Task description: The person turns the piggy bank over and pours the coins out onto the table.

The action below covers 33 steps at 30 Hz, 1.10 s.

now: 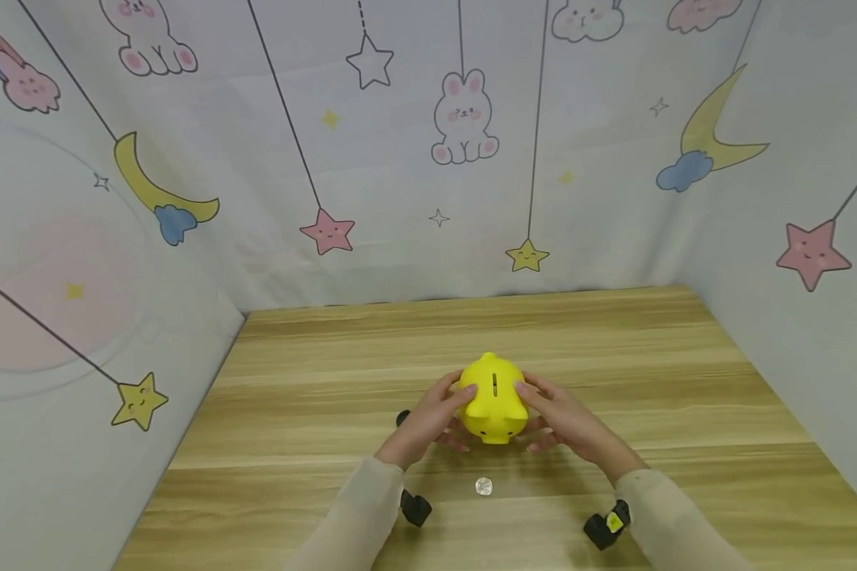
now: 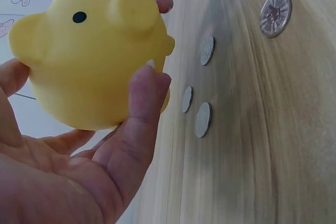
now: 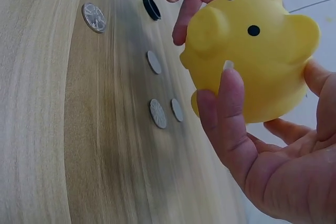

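Note:
A yellow piggy bank (image 1: 494, 408) with a slot on its back is held between both hands, its snout toward the person. My left hand (image 1: 428, 420) grips one side, and my right hand (image 1: 567, 420) grips the other, thumbs near the top and fingers curled around and below. In both wrist views the bank is raised off the table, over several silver coins. One coin (image 1: 483, 486) lies nearer the person; other coins (image 2: 203, 119) lie beneath the bank, hidden in the head view. A small black stopper (image 3: 151, 8) is on the table near the left hand.
The wood-grain table (image 1: 314, 357) has white cartoon-printed cloth (image 1: 400, 159) at its back and sides. Black wrist camera mounts (image 1: 416, 508) stick out under both forearms, close to the tabletop.

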Each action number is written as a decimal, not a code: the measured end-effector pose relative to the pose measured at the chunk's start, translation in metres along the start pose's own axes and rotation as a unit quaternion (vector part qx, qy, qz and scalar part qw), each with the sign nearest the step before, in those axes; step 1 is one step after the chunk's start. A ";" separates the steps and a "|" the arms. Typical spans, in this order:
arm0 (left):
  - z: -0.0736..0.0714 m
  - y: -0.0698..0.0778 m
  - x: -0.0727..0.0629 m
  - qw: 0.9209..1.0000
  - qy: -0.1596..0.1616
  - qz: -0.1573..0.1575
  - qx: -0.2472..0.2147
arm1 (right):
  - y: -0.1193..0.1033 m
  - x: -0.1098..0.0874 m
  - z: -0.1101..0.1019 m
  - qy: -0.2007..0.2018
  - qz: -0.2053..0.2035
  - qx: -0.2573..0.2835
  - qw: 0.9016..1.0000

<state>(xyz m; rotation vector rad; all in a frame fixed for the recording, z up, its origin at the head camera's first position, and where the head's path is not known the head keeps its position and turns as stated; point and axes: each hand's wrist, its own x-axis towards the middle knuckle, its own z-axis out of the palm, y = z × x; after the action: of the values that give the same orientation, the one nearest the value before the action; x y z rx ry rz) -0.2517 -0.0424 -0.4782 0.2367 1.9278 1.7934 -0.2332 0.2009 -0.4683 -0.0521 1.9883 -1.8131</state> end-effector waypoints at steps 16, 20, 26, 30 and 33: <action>0.011 0.017 -0.009 0.999 0.041 0.003 -0.028 | -0.008 -0.001 0.015 0.129 -0.013 -0.004 0.992; 0.014 0.019 -0.015 0.998 0.052 0.026 -0.025 | -0.001 -0.005 0.025 0.161 -0.046 0.018 0.986; 0.010 0.012 -0.010 0.999 0.041 -0.006 -0.018 | 0.003 0.000 0.026 0.160 -0.022 0.006 0.987; 0.009 0.012 -0.008 0.999 0.035 -0.024 -0.022 | 0.002 0.002 0.022 0.145 0.003 0.000 0.989; 0.011 0.012 -0.006 0.999 0.030 -0.023 -0.024 | 0.000 0.001 0.018 0.129 0.006 -0.003 0.992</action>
<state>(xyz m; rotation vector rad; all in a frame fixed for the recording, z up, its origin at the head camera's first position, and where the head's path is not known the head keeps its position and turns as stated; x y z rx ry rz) -0.2437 -0.0340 -0.4649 0.1215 1.9139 1.8326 -0.2279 0.1837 -0.4696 0.2024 2.1624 -1.8860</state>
